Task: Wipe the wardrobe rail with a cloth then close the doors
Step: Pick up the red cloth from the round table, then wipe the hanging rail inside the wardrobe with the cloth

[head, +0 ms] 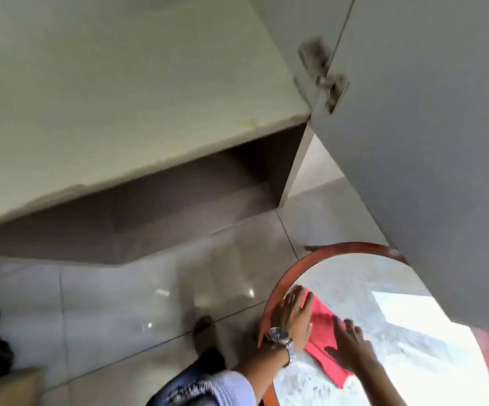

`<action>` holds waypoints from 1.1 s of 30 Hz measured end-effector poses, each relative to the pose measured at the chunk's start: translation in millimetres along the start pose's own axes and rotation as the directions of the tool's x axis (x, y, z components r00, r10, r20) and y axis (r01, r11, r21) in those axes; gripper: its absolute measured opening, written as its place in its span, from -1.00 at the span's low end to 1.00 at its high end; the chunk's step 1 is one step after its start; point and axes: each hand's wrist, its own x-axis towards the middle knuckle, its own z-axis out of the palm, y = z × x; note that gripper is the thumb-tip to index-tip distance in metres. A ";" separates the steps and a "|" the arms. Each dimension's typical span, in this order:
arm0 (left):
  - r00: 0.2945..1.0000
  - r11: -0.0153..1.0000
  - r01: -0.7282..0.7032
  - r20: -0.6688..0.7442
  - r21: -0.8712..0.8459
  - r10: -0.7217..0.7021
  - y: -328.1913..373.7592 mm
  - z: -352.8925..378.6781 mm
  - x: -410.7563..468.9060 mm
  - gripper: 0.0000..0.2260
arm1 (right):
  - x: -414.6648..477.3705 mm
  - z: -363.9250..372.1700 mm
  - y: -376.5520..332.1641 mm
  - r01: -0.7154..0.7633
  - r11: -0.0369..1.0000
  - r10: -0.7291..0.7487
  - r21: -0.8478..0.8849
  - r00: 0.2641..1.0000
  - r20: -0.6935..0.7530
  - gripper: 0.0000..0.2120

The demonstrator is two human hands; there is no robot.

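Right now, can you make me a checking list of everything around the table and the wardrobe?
Surface: round table with a reddish wooden rim and a pale marbled top, partly in bright sun.
Job's things: red cloth lying flat on the table; wardrobe door hanging open, hinge showing; rail not in view.
Clutter: dark fuzzy thing at the left edge, too blurred to name.
Hands: left hand, with a wristwatch, and right hand both pressed flat on the cloth, fingers spread.
Cables: nothing seen.
Surroundings: shiny tiled floor; open dark compartment low in the wardrobe.
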 end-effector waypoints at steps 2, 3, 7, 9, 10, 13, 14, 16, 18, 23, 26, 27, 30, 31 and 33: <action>0.999 0.995 -0.043 -0.019 0.085 0.045 -3.4 26.9 18.1 -0.38 | 20.6 17.7 9.9 -0.043 0.999 0.045 0.016 0.986 -0.161 -0.21; 0.997 0.991 -0.029 -0.066 0.133 0.038 -7.0 39.2 26.6 -0.41 | 29.3 26.2 15.1 -0.034 0.999 0.036 0.013 0.978 -0.203 -0.22; 0.999 0.963 0.002 0.038 0.269 -0.013 -7.6 32.6 41.2 -0.70 | 47.7 27.8 27.1 0.046 0.996 -0.031 0.082 0.984 -0.176 -0.34; 0.999 0.964 -0.005 0.034 0.266 -0.004 -16.6 27.3 35.1 -0.75 | 42.5 24.2 25.7 0.084 0.989 -0.074 0.122 0.994 -0.086 -0.43; 0.998 0.979 0.008 0.058 0.206 -0.021 -21.7 18.3 30.9 -0.78 | 35.5 14.3 21.4 0.093 0.985 -0.089 0.149 0.996 -0.030 -0.53; 0.990 0.996 0.018 0.141 0.093 -0.031 -45.6 -39.7 -4.3 -0.71 | 3.9 -29.2 -6.2 0.198 0.958 -0.215 0.206 0.975 0.063 -0.67; 0.985 0.997 0.069 0.157 0.016 -0.071 -56.5 -63.6 -18.2 -0.68 | -8.1 -50.8 -18.7 0.234 0.946 -0.256 0.226 0.964 0.075 -0.66; 0.982 0.974 0.155 0.132 -0.166 -0.133 -78.7 -108.8 -47.5 -0.57 | -32.8 -100.7 -44.3 0.322 0.901 -0.339 0.290 0.941 0.011 -0.58; 0.981 0.914 0.190 0.036 -0.359 -0.190 -93.1 -175.2 -76.4 -0.51 | -69.2 -165.8 -76.4 0.427 0.806 -0.387 0.409 0.904 -0.181 -0.43; 0.782 0.819 -0.016 -0.518 -0.574 -0.347 -104.3 -379.4 -114.6 -0.71 | -184.0 -330.7 -200.9 0.751 0.504 -0.322 0.426 0.621 -0.715 -0.61; 0.588 0.753 -0.320 -0.744 -0.575 -0.317 -92.3 -517.9 -151.1 -0.60 | -255.6 -431.2 -271.5 0.908 0.393 -0.337 0.142 0.286 -0.897 -0.59; 0.482 0.736 -0.439 -0.826 -0.515 -0.291 -81.6 -572.4 -165.1 -0.61 | -283.0 -469.0 -293.0 0.941 0.328 -0.357 0.089 0.210 -0.910 -0.44; 0.194 0.778 -0.584 -0.971 -0.231 -0.142 -45.3 -726.1 -197.3 -0.73 | -372.5 -582.9 -337.1 0.921 0.307 -0.338 -0.240 -0.131 -0.932 -0.44; 0.137 0.786 -0.602 -0.988 -0.142 -0.073 -29.1 -766.6 -209.0 -0.77 | -400.4 -614.2 -347.4 0.878 0.322 -0.329 -0.353 -0.245 -0.912 -0.55; 0.000 0.745 -0.666 -0.998 0.042 0.056 7.7 -848.3 -239.8 -0.81 | -465.5 -681.8 -365.6 0.754 0.365 -0.332 -0.546 -0.442 -0.833 -0.69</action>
